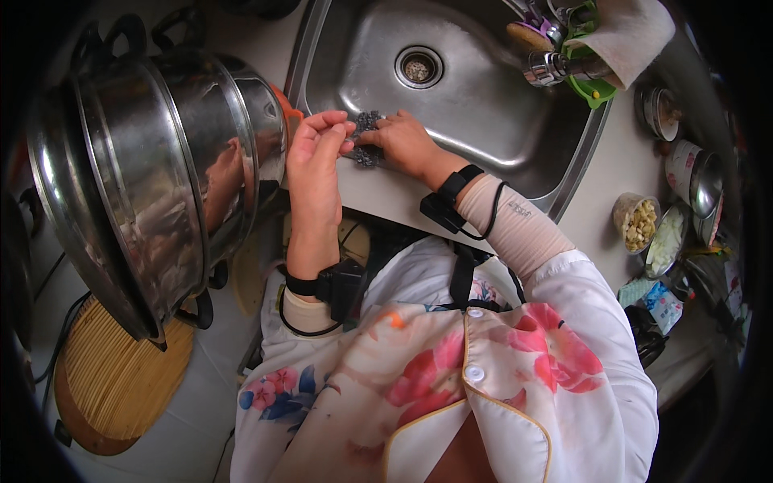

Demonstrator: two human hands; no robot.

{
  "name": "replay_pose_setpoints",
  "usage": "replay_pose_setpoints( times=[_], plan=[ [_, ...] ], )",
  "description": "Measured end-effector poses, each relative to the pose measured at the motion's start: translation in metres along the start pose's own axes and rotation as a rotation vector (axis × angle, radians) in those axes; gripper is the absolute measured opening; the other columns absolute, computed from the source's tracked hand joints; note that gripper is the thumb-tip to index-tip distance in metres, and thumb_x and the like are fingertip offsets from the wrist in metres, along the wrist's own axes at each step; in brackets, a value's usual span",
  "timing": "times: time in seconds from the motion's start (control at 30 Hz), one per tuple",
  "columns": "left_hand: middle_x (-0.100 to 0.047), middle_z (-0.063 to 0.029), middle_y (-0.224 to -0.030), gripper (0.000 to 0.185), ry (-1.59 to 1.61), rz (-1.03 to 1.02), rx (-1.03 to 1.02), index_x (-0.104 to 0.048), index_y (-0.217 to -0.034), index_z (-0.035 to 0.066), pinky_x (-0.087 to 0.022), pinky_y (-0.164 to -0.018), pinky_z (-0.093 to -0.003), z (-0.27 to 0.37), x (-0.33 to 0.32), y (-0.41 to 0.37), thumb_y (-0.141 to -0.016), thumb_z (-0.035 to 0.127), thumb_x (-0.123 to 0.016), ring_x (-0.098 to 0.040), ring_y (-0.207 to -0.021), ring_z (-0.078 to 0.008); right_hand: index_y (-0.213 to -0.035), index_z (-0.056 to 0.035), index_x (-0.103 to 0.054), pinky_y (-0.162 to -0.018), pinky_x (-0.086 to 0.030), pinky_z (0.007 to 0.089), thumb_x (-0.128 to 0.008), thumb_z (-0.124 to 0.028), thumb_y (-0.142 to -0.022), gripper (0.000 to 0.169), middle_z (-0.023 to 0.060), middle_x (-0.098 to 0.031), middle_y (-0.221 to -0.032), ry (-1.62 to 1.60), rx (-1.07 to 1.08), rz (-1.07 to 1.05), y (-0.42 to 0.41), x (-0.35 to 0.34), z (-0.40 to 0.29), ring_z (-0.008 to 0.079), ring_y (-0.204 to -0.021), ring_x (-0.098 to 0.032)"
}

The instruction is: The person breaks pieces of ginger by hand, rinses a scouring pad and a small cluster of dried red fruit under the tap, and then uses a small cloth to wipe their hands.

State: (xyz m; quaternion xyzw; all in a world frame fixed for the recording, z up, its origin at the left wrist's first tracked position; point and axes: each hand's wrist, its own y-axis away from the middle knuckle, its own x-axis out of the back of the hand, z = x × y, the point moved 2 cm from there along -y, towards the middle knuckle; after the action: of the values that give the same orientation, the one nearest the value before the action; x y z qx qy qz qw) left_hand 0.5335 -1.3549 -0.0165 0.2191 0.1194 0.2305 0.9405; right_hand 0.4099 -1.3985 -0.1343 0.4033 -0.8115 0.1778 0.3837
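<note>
Dark grey steel wool scourers [366, 156] lie at the near left rim of the stainless steel sink [477, 142]; I cannot tell if they are one piece or two. My right hand [407, 145] reaches over them from the right, its fingers bent down across the dark mesh. Close by on the left, my left hand [320, 145] is raised palm inward, thumb and fingertips drawn together beside the scourer. Whether a thin strand lies between those fingertips is too small to see. A drain strainer [418, 67] with bits in it sits in the sink's bottom.
A large stacked steel steamer pot [151, 175] stands close on my left, above a round slatted wooden board [124, 374]. The faucet [546, 68], draped with a cloth [634, 42], overhangs the sink. A cup of chopped food [637, 223] and bowls [706, 181] line the right counter.
</note>
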Motion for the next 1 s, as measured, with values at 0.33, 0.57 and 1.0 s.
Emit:
replay_pose_setpoints(
  times=[0.33, 0.57, 1.0],
  plan=[
    [-0.062, -0.003, -0.101, 0.015, -0.073, -0.092, 0.002, -0.061, -0.105, 0.004, -0.043, -0.082, -0.0245, 0.003, -0.034, -0.002, -0.093, 0.01, -0.055, -0.058, -0.097, -0.011, -0.107, -0.0248, -0.071, -0.081, -0.039, 0.0349, -0.067, -0.01, -0.074, 0.037, 0.0063, -0.067, -0.113, 0.038, 0.015, -0.036, 0.134, 0.048, 0.053, 0.0221, -0.095, -0.061],
    [-0.061, -0.0024, -0.101, 0.016, -0.128, -0.157, 0.004, -0.061, -0.105, 0.004, -0.042, -0.082, -0.0238, 0.006, -0.067, -0.005, -0.092, 0.011, -0.054, -0.057, -0.098, -0.0106, -0.096, -0.0215, -0.075, -0.084, -0.039, 0.0368, -0.064, -0.005, -0.071, 0.032, 0.0088, -0.067, -0.112, 0.275, -0.036, -0.176, 0.211, 0.106, 0.07, 0.0212, -0.094, -0.06],
    [-0.059, -0.0041, -0.124, 0.038, -0.257, -0.367, -0.064, -0.057, -0.128, 0.006, -0.039, -0.094, -0.0256, -0.012, -0.127, -0.012, -0.091, 0.01, -0.051, -0.051, -0.117, -0.0116, -0.122, -0.0044, -0.061, -0.079, -0.048, 0.0262, -0.063, 0.004, -0.081, 0.042, 0.0022, -0.066, -0.1, -0.911, -0.914, 0.602, 0.21, 0.16, 0.09, 0.0103, -0.091, -0.06]
  ],
)
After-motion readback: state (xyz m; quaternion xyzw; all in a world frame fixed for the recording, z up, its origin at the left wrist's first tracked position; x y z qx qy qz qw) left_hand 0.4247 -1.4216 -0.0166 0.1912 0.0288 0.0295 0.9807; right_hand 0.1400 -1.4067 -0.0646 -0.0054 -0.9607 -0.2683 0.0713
